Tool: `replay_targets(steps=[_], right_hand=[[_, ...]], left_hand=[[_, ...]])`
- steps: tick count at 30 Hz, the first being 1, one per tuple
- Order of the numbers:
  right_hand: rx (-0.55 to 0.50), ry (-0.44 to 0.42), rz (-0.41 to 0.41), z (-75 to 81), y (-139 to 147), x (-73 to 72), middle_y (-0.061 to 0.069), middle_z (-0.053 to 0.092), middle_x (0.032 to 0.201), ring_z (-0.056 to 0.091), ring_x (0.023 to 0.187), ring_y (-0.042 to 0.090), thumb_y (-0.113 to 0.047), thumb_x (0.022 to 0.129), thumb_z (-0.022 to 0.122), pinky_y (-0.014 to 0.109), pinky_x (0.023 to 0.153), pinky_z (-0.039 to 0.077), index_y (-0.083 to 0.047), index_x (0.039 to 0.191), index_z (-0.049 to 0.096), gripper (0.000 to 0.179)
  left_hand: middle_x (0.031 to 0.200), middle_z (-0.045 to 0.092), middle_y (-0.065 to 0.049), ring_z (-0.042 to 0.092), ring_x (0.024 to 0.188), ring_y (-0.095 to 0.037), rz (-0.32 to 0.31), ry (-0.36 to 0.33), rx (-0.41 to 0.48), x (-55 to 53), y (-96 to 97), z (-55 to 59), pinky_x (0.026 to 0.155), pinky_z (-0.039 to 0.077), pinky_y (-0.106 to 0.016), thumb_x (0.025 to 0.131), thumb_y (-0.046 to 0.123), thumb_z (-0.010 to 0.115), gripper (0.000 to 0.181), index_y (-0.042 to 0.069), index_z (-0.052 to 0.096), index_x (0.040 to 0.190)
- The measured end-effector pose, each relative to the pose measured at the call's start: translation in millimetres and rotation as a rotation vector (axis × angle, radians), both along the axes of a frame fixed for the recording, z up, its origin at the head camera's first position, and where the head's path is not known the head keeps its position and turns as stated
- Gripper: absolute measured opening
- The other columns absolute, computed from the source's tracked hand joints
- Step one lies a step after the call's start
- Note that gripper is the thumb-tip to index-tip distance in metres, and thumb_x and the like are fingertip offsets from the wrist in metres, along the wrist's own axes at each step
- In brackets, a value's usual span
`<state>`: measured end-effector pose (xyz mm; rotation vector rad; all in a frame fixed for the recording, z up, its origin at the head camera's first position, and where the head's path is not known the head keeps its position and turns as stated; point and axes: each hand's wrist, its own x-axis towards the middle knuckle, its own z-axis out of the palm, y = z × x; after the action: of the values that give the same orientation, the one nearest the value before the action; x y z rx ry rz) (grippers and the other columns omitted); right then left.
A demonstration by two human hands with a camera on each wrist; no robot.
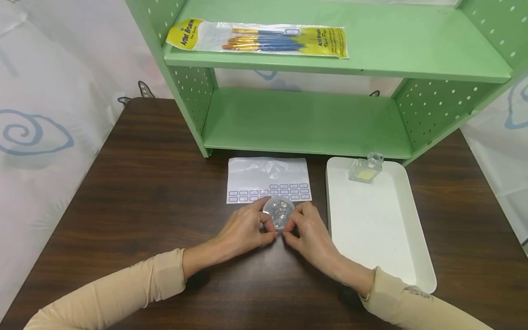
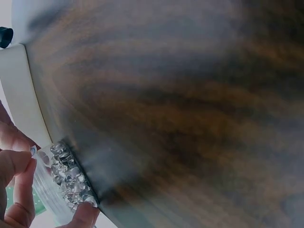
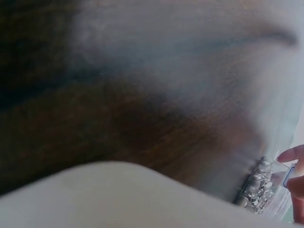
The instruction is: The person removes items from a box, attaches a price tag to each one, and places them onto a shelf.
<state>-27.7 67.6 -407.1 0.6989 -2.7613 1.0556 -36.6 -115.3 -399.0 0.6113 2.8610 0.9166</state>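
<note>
A clear round jar (image 1: 278,213) stands at the middle of the table, filled with shiny transparent pieces (image 2: 71,178). My left hand (image 1: 249,224) grips the jar from its left side, thumb at the near edge. My right hand (image 1: 307,229) is at the jar's right side. Its fingers pinch a small blue-bordered label (image 3: 289,175) close against the jar's wall, also visible in the left wrist view. Just behind the jar lies a white label sheet (image 1: 268,172), its small blue-bordered labels in rows along the near part.
A white tray (image 1: 371,229) sits to the right, a small glass bottle (image 1: 366,168) with a yellowish label at its far end. Behind, a green shelf (image 1: 305,121) rises from the table (image 1: 136,183). A pack of paintbrushes (image 1: 264,39) lies on its upper board.
</note>
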Motion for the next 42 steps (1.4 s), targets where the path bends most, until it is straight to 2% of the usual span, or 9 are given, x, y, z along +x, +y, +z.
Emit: replay_targets(steps=[9, 15, 22, 27, 30, 35, 42], right_hand=[[0.021, 0.024, -0.014, -4.0, -1.5, -2.2, 0.002, 0.047, 0.084, 0.045, 0.083, 0.020, 0.001, 0.061, 0.081, 0.031, 0.071, 0.038, -0.014, 0.063, 0.053, 0.032], [0.006, 0.011, -0.026, -4.3, 0.7, -3.0, 0.003, 0.047, 0.084, 0.047, 0.083, 0.019, -0.001, 0.063, 0.083, 0.031, 0.071, 0.041, -0.013, 0.064, 0.052, 0.034], [-0.033, -0.026, -0.041, -4.4, 3.7, -4.5, 0.003, 0.044, 0.084, 0.047, 0.080, 0.015, -0.004, 0.065, 0.084, 0.028, 0.068, 0.044, -0.010, 0.071, 0.048, 0.037], [-0.030, -0.043, -0.046, -3.4, 4.1, -5.5, 0.003, 0.045, 0.085, 0.046, 0.080, 0.014, -0.007, 0.066, 0.085, 0.027, 0.067, 0.044, -0.010, 0.076, 0.047, 0.040], [-0.034, -0.047, -0.048, -3.1, 4.4, -5.9, 0.004, 0.046, 0.086, 0.046, 0.081, 0.016, -0.007, 0.066, 0.085, 0.028, 0.067, 0.043, -0.009, 0.079, 0.046, 0.041], [-0.048, -0.046, -0.046, -3.6, 5.0, -6.0, 0.005, 0.047, 0.086, 0.046, 0.081, 0.018, -0.007, 0.066, 0.085, 0.027, 0.066, 0.042, -0.009, 0.081, 0.045, 0.043], [-0.054, -0.060, -0.044, -3.0, 5.0, -6.1, 0.003, 0.046, 0.085, 0.044, 0.080, 0.016, -0.007, 0.066, 0.085, 0.026, 0.065, 0.040, -0.009, 0.081, 0.044, 0.043]], left_hand=[[0.138, 0.051, -0.013, 0.058, 0.080, -0.018, 0.020, 0.019, -0.022, 1.0, 0.3, 0.0, 0.058, 0.047, -0.028, 0.067, 0.022, 0.078, 0.015, 0.027, 0.066, 0.059], [0.137, 0.051, -0.014, 0.058, 0.080, -0.017, 0.014, 0.022, -0.022, 0.5, 0.3, 0.0, 0.058, 0.046, -0.027, 0.067, 0.022, 0.078, 0.015, 0.027, 0.066, 0.059], [0.137, 0.051, -0.016, 0.055, 0.072, -0.014, -0.017, 0.038, -0.004, -1.0, -1.2, -2.0, 0.052, 0.041, -0.020, 0.067, 0.021, 0.079, 0.015, 0.025, 0.067, 0.060], [0.135, 0.052, -0.017, 0.058, 0.079, -0.016, -0.044, 0.071, 0.007, -2.6, -2.8, -4.1, 0.059, 0.045, -0.021, 0.067, 0.020, 0.080, 0.015, 0.023, 0.067, 0.060], [0.135, 0.052, -0.018, 0.056, 0.071, -0.012, -0.054, 0.077, 0.013, -3.5, -3.4, -4.8, 0.057, 0.044, -0.020, 0.067, 0.021, 0.080, 0.015, 0.023, 0.066, 0.060], [0.135, 0.051, -0.019, 0.040, 0.051, -0.004, -0.064, 0.074, 0.021, -4.4, -4.1, -5.3, 0.046, 0.036, -0.017, 0.068, 0.021, 0.081, 0.017, 0.022, 0.065, 0.060], [0.134, 0.052, -0.018, 0.041, 0.049, -0.001, -0.069, 0.086, 0.018, -5.6, -5.8, -7.4, 0.047, 0.038, -0.015, 0.068, 0.019, 0.080, 0.020, 0.021, 0.062, 0.060]])
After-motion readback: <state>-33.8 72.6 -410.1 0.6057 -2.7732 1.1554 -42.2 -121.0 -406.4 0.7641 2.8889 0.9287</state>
